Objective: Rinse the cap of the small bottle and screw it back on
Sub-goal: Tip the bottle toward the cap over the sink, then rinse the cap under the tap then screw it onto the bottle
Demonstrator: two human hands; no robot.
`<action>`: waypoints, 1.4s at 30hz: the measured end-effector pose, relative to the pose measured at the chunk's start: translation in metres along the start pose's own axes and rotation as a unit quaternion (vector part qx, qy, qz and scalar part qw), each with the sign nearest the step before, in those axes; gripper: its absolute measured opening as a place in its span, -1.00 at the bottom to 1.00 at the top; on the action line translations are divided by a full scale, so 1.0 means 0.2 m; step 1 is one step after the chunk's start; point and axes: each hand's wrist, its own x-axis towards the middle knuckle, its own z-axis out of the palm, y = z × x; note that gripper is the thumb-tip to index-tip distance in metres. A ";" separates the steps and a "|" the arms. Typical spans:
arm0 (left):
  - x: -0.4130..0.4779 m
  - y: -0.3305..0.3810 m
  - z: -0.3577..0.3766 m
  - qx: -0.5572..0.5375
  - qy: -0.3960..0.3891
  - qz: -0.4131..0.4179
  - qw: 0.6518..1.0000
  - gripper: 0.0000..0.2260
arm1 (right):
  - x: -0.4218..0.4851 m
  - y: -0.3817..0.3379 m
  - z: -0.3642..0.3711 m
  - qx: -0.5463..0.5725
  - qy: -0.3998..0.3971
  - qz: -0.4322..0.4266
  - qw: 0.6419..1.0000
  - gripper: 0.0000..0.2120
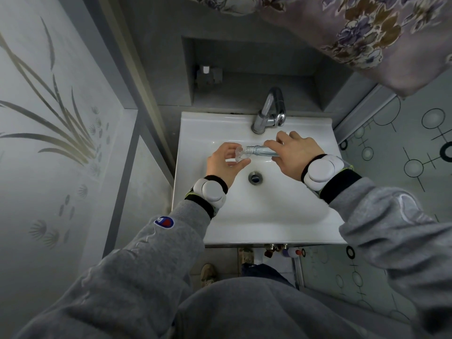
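- There is one view only, from a camera worn on the person's head, looking steeply down and a little forward.
- It is a wide-angle lens: straight edges bow, and the tiled wall [61, 118] at the left and the patterned panel [403, 148] at the right both lean outward.
- The white sink [259, 216] sits at the middle of the frame, seen from above, close enough that it spans about a third of the width; its faucet [269, 111] stands at the far side.
- Both grey sleeves [146, 265] run in from the bottom corners, very near the lens.
- A flowered cloth [367, 33] hangs into the top right.
- The floor and a shoe [208, 272] show below the sink's near edge.
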 end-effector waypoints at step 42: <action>0.23 -0.12 0.15 0.086 0.004 -0.042 0.995 -0.70 | -0.01 -0.07 0.49 0.508 0.069 0.216 0.831 -0.71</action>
